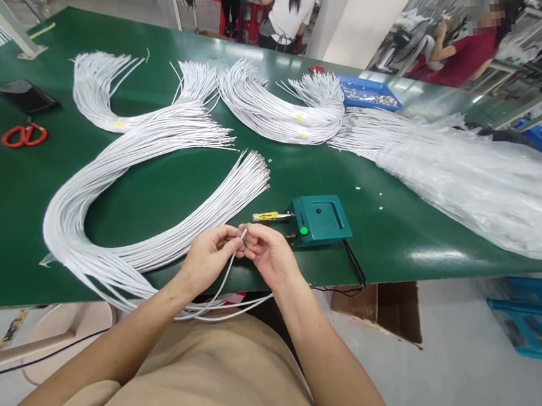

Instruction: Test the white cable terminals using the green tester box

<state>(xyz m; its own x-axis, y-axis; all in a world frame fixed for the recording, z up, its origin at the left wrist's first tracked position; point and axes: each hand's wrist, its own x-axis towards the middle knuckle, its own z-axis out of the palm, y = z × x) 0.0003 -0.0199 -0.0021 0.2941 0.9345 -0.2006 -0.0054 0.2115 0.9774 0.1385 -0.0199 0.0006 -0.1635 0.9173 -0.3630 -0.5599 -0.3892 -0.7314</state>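
Observation:
My left hand (209,256) is closed in a pinch on a thin white cable (230,268) near its end. The fingers of my right hand (272,253) close on the tip of the same cable, touching the left fingertips. From there the cable hangs down over the table's front edge. Just beyond my right hand sits a teal box (318,219) with a green button and a yellow-labelled rod sticking out on its left. A large curved bundle of white cables (66,218) lies behind and left of my hands.
More white cable bundles (285,114) lie farther back, near a blue tray (370,93) of small parts. Clear plastic (482,181) covers cables at right. Red-handled scissors (24,134) and a black object (26,96) rest at left. Two people are beyond the green table (8,243).

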